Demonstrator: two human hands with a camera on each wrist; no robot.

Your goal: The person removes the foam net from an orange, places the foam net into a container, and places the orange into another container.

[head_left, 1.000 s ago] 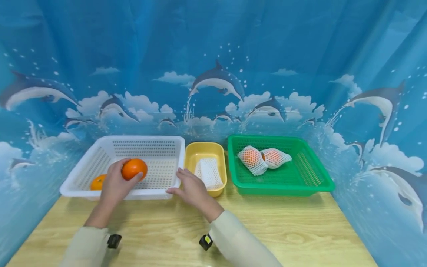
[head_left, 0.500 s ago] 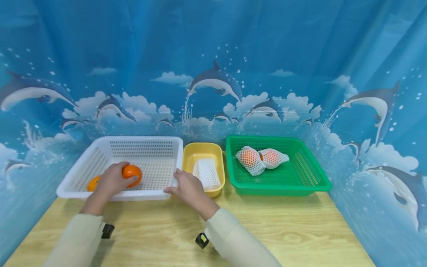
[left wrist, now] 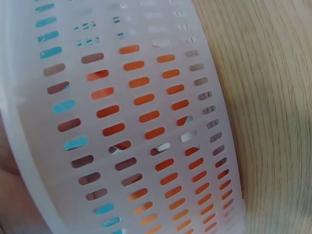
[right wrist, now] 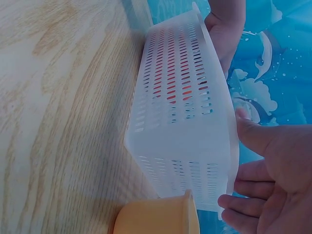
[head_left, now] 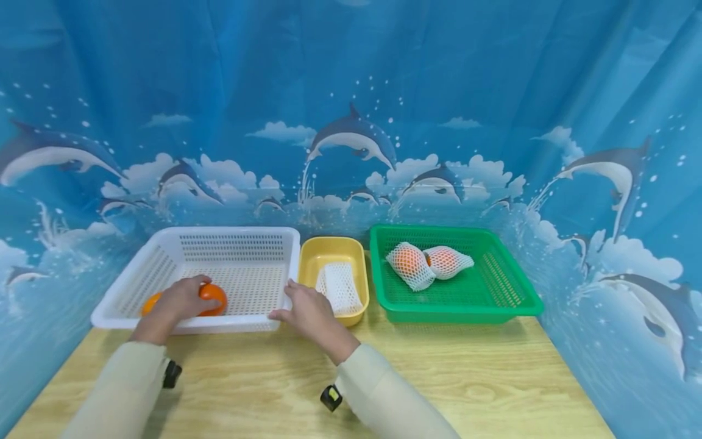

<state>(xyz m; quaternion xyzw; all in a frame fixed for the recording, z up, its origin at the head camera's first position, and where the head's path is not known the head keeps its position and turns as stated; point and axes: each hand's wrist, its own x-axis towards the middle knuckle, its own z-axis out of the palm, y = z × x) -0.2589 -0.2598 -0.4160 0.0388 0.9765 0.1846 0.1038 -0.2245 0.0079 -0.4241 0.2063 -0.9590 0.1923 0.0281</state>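
In the head view my left hand (head_left: 182, 299) reaches over the front rim of the white basket (head_left: 252, 231). Its fingers and thumb are round a smooth orange fruit (head_left: 214, 299), low in the basket. Partly behind that hand sits a second orange fruit (head_left: 150, 303). My right hand (head_left: 309, 312) holds the basket's front right corner. The right wrist view shows its thumb (right wrist: 251, 130) on one side of the corner and fingers (right wrist: 246, 207) at the other rim. Orange fruit shows through the slots of the basket wall (left wrist: 146, 141) in the left wrist view.
Right of the white basket stands a yellow bin (head_left: 331, 244) holding white foam netting (head_left: 341, 286). A green basket (head_left: 466, 314) beyond it contains two fruits (head_left: 410, 265) in foam nets. All stand on a wooden table (head_left: 384, 366) before a blue dolphin curtain (head_left: 247, 73).
My left hand has lowered the orange fruit from rim height down into the white basket, moving slightly left. The right hand has stayed at the basket's corner. The view has shifted slightly.
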